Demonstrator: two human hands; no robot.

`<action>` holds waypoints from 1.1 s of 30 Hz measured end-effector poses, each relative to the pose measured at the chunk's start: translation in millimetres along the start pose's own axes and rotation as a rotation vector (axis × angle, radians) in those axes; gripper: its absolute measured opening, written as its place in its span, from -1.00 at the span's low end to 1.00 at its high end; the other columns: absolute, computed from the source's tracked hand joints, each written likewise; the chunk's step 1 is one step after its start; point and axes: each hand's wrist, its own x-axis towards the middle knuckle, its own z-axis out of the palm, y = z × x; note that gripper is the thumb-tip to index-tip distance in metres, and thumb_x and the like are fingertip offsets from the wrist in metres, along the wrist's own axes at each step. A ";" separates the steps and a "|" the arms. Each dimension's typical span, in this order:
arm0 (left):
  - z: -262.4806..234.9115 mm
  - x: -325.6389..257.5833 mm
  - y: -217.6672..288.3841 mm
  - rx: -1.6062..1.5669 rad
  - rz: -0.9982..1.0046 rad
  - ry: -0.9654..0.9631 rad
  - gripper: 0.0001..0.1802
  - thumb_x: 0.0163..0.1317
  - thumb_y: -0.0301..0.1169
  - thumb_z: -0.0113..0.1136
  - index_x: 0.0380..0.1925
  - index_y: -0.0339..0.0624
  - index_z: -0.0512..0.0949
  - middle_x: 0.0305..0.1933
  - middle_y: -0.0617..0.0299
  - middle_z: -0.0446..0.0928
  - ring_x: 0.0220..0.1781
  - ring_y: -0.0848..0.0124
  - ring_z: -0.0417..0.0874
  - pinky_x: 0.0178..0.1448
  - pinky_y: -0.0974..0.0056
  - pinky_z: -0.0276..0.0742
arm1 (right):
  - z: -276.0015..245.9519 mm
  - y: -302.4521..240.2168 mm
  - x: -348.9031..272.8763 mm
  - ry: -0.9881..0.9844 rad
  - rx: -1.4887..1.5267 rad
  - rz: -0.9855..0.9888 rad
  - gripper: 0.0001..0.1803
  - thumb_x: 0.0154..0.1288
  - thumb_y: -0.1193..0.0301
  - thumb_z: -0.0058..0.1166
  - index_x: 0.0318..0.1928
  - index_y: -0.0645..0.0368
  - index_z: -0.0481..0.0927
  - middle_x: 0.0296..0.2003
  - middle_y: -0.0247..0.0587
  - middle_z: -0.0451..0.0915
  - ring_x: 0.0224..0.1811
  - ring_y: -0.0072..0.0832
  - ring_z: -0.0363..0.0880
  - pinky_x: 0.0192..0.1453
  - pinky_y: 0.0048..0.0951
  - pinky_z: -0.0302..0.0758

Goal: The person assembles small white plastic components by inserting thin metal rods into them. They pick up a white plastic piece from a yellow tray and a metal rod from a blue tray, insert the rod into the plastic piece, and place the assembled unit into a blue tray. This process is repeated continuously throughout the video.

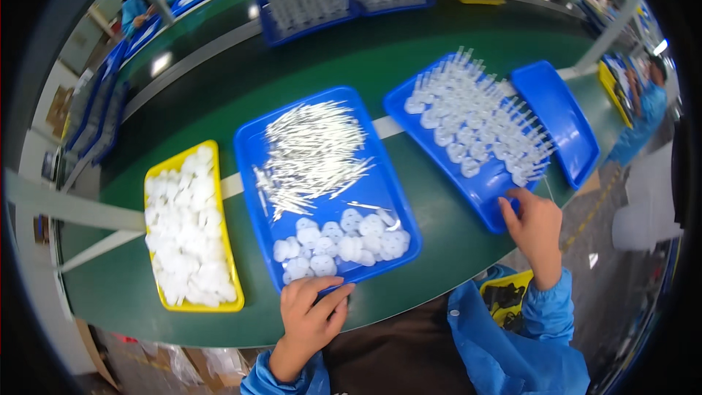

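Note:
My left hand (313, 316) rests at the near rim of a blue tray (380, 172), its fingers apart and loosely bent, with nothing visible in them. Nearest to those fingers are white, translucent round discs (322, 265) with small holes. Thin white sticks (314, 150) lie heaped in the far part of the same tray. Over the near right corner of a second blue tray (479, 197) is my right hand (535, 223), thumb and forefinger a little apart and no part seen between them. That tray holds rows of clear plastic pieces (475, 113) with round bases and upright stems.
A yellow tray (235, 278) full of white pieces stands at the left on the green table (110, 278). At the right lies a bare blue tray (556, 106). More loaded blue trays (278, 33) stand farther back. People in blue work at both sides.

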 end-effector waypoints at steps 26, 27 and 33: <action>4.2 109.1 -46.4 -0.283 -0.196 -0.119 -0.72 0.21 -0.51 0.59 -0.06 -0.07 0.84 -0.03 0.22 0.73 -0.19 0.34 0.70 -0.15 0.24 0.61 | 47.1 -164.3 98.6 -0.326 0.523 -0.708 -0.88 0.22 0.44 0.42 -0.22 0.04 0.77 -0.27 -0.26 0.80 -0.23 -0.24 0.79 -0.16 -0.16 0.61; 4.6 108.2 -49.5 -0.374 -0.198 -0.003 -0.71 0.22 -0.57 0.57 -0.05 -0.09 0.85 -0.03 0.22 0.72 -0.21 0.39 0.68 -0.17 0.28 0.59 | 46.0 -164.9 99.6 -0.332 0.607 -0.680 -0.86 0.22 0.47 0.43 -0.19 0.06 0.78 -0.26 -0.26 0.80 -0.24 -0.27 0.78 -0.15 -0.19 0.61; 0.4 100.8 -68.2 -0.680 -0.338 0.254 -0.68 0.37 -0.73 0.38 0.08 -0.25 0.80 0.10 0.12 0.65 -0.07 0.44 0.72 -0.12 0.33 0.64 | 56.7 -184.2 94.0 -0.386 1.194 -0.467 -0.72 0.28 0.57 0.44 0.00 0.14 0.83 -0.29 -0.26 0.73 -0.25 -0.49 0.71 -0.10 -0.42 0.60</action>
